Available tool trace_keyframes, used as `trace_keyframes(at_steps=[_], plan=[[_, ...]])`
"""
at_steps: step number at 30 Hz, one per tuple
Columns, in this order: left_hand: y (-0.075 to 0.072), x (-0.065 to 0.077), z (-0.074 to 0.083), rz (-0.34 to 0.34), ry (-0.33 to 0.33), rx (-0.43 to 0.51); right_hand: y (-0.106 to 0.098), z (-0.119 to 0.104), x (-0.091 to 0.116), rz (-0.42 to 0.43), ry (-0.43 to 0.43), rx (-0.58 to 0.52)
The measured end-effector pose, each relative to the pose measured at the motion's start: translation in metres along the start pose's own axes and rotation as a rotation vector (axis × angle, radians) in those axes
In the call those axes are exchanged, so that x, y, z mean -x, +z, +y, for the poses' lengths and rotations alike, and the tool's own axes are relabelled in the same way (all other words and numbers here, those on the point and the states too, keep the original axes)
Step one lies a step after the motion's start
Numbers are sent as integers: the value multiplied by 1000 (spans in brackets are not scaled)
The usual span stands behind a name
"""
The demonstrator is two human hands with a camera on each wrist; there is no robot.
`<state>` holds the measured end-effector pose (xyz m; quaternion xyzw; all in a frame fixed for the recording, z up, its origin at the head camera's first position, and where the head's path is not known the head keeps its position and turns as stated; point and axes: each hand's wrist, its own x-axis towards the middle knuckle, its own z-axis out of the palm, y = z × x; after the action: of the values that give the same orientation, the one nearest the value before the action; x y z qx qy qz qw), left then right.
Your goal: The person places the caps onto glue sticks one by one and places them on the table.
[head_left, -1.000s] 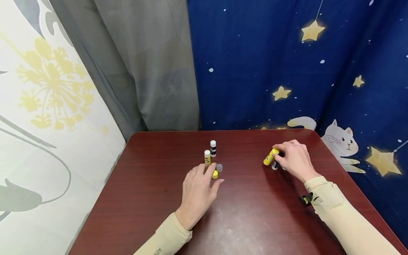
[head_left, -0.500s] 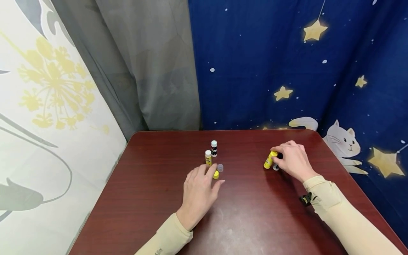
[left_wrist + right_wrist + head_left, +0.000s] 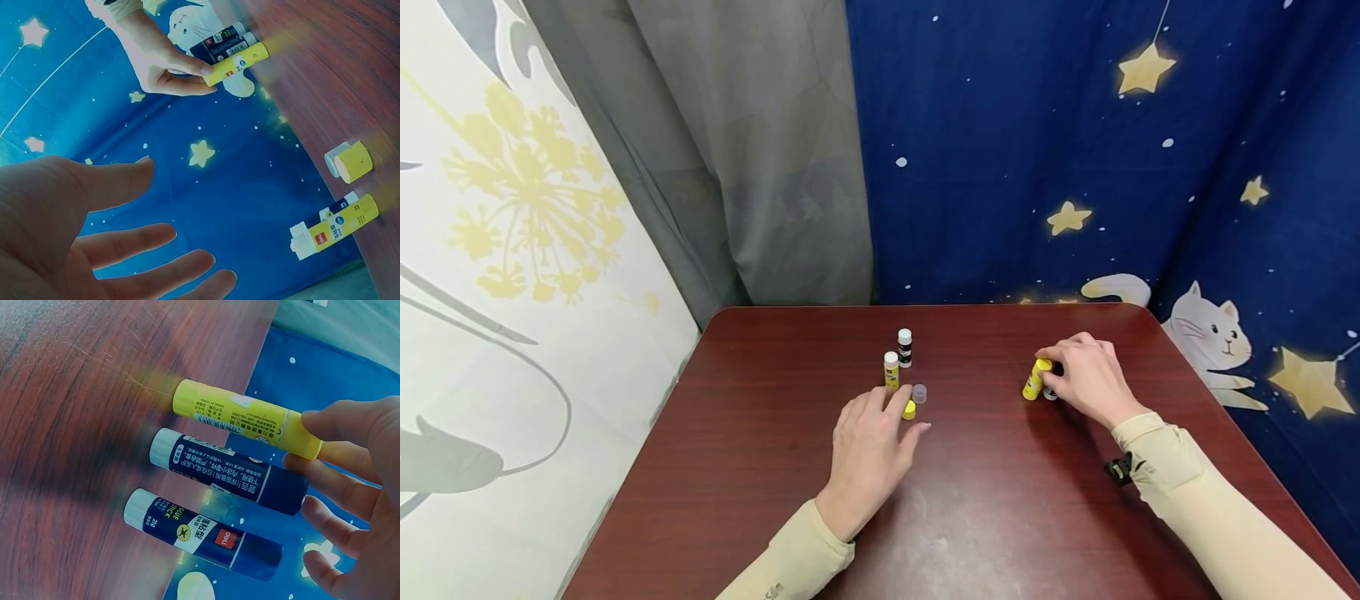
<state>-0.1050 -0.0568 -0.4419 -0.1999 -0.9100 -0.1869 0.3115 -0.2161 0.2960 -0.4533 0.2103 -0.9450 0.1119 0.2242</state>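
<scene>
In the head view my right hand (image 3: 1088, 379) pinches the top of a yellow glue stick (image 3: 1034, 383) between thumb and fingers. That stick leans slightly, its base close to the tabletop. Beside it, two dark navy glue sticks (image 3: 228, 472) (image 3: 200, 534) stand near my fingertips in the right wrist view. My left hand (image 3: 868, 458) hovers palm down at the centre left, fingers loosely spread and holding nothing. Just beyond its fingertips stand a white-topped yellow glue stick (image 3: 891, 377) and a white-topped dark glue stick (image 3: 905, 354). A yellow cap (image 3: 909, 410) lies near the index finger.
A small translucent cap (image 3: 920, 393) sits by the yellow one. The dark red table (image 3: 970, 517) ends at a far edge in front of grey and starry blue curtains (image 3: 1000, 167). A pale patterned curtain (image 3: 550, 375) hangs along the left side.
My right hand has shifted slightly, bringing the yellow glue stick a little nearer and more upright, now hiding more of the dark sticks. My left hand stays in place.
</scene>
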Motion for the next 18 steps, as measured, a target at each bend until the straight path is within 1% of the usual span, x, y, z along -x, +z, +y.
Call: trace_keyframes(at_steps=[3,10,18], plan=[[0,0,0,-1,3,-2,0,0,0,-3,2,-2],[1,0,1,23,20,-6,-2,0,0,-2,9,-2],[1,1,3,25,22,-7,-2,-1,0,-3,27,6]])
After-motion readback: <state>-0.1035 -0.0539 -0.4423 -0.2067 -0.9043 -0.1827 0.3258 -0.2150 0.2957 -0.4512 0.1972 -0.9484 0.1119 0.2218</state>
